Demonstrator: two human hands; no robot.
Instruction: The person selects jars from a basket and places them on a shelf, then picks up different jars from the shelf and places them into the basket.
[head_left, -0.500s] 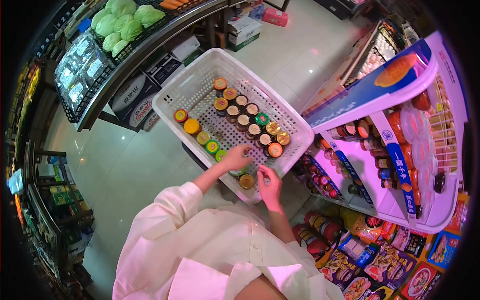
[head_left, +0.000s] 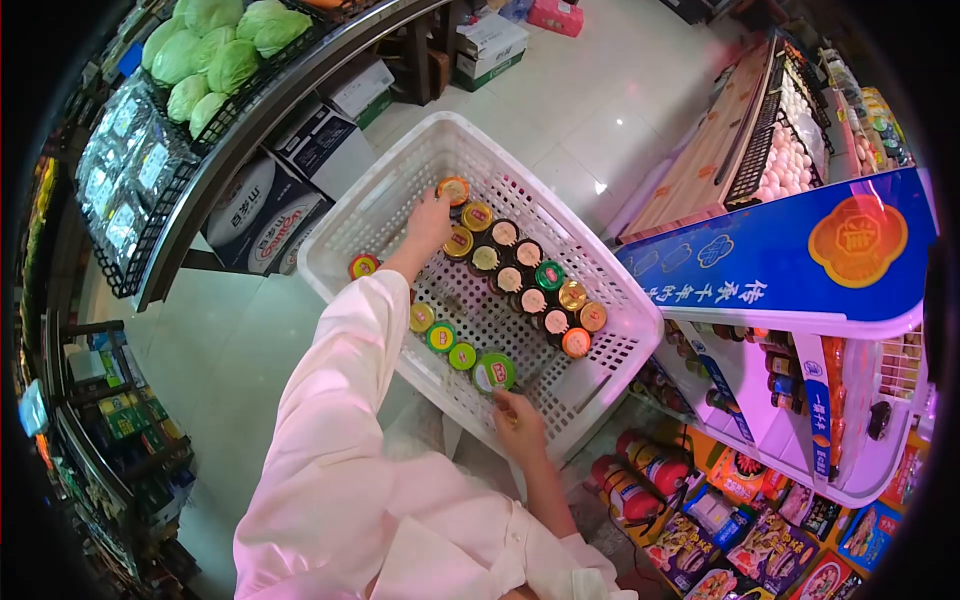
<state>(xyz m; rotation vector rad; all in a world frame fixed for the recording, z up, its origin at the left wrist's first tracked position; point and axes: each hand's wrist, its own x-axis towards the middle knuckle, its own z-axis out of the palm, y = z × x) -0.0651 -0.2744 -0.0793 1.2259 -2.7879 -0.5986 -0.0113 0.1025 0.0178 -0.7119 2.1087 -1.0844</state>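
A white perforated crate [head_left: 345, 185] holds several lidded jars standing upright. My left hand [head_left: 430, 222] reaches to the crate's far end, its fingers closed at the side of an orange-lidded jar [head_left: 453, 191]. Dark jars with pale lids [head_left: 508, 279] form rows beside it. Along the near-left side stand a red-and-yellow-lidded jar [head_left: 363, 266], green-lidded ones [head_left: 440, 336] and one with a large green lid [head_left: 494, 373]. My right hand [head_left: 519, 428] is curled over the near corner just below the large green lid; what its fingers hold is hidden.
A display rack [head_left: 770, 380] with jars and a blue sign [head_left: 770, 250] rises at the right. Cabbages [head_left: 215, 55] lie on a stand at upper left, over cardboard boxes [head_left: 265, 215]. Red bottles [head_left: 628, 488] and colourful packages [head_left: 770, 550] are at lower right.
My left hand has moved from the near-left jars up to the orange-lidded jar at the far end. My right hand has lowered to the crate's near corner. The view has shifted.
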